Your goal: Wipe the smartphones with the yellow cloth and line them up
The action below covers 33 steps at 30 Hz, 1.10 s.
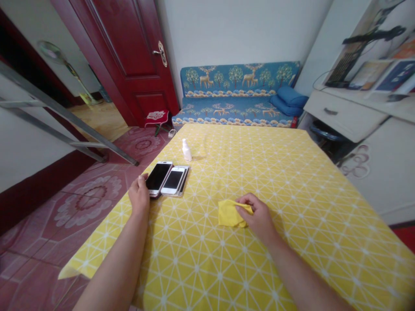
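My left hand is at the left side of a larger white-framed smartphone, touching its edge; its fingers are partly hidden behind the phone. Right beside that phone lies a smaller white smartphone, resting on top of at least one other phone. Both screens are dark. My right hand pinches a folded yellow cloth between thumb and fingers, low over the table. Behind the phones stands a small white spray bottle, upright.
A yellow patterned tablecloth covers the table. Beyond its far edge is a blue sofa. A white cabinet stands to the right. On the left are a metal ladder, a red door and a small stool.
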### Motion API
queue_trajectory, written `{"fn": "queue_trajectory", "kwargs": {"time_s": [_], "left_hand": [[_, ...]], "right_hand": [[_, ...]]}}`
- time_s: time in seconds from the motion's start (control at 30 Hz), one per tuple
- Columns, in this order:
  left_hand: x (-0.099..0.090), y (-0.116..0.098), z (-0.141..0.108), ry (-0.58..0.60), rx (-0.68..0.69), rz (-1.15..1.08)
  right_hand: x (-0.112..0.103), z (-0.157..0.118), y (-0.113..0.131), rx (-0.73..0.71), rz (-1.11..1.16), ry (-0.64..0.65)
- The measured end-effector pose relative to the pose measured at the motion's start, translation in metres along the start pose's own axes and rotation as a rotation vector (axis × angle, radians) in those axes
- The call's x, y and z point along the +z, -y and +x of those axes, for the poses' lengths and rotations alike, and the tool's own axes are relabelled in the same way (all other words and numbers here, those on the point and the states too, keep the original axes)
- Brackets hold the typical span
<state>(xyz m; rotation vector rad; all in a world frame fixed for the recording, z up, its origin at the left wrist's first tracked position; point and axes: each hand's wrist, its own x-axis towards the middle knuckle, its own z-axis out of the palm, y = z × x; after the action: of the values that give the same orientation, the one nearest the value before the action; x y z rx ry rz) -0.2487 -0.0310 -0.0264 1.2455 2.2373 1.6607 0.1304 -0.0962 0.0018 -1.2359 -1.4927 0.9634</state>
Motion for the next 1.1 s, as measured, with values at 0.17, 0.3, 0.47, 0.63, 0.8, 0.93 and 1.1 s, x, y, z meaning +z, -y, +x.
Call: {"fn": "queue_trajectory", "kwargs": {"time_s": [0.17,0.3,0.47,0.63,0.8,0.93,1.1], "left_hand": [[-0.0007,-0.0013,0.0003,-0.008,0.005,-0.022],[-0.001,-0.0029,-0.0002,-0.011,0.019,-0.039],[-0.0003,-0.0015,0.0001,-0.018,0.014,-0.036],[-0.0001,-0.0002,0.0011,-0.01,0.015,-0.031],[-0.0004,-0.001,0.001,-0.001,0.01,-0.025],[0.0,0.001,0.0019,0.006,0.005,-0.02],[0.0002,0.0011,0.0026,0.008,0.004,-0.013]], "right_hand": [[-0.0013,0.0056,-0.0056,0.05,0.023,-0.18],[-0.0015,0.0086,-0.0081,0.067,0.05,-0.176],[-0.0012,0.0089,-0.0069,0.054,0.012,-0.133],[-0.0017,0.0094,-0.0041,0.038,-0.049,-0.136],[-0.0021,0.0099,-0.0057,0.035,-0.114,-0.128],[-0.002,0.0097,-0.0076,0.041,-0.148,-0.118],[-0.0014,0.0099,-0.0074,0.037,-0.154,-0.104]]}}
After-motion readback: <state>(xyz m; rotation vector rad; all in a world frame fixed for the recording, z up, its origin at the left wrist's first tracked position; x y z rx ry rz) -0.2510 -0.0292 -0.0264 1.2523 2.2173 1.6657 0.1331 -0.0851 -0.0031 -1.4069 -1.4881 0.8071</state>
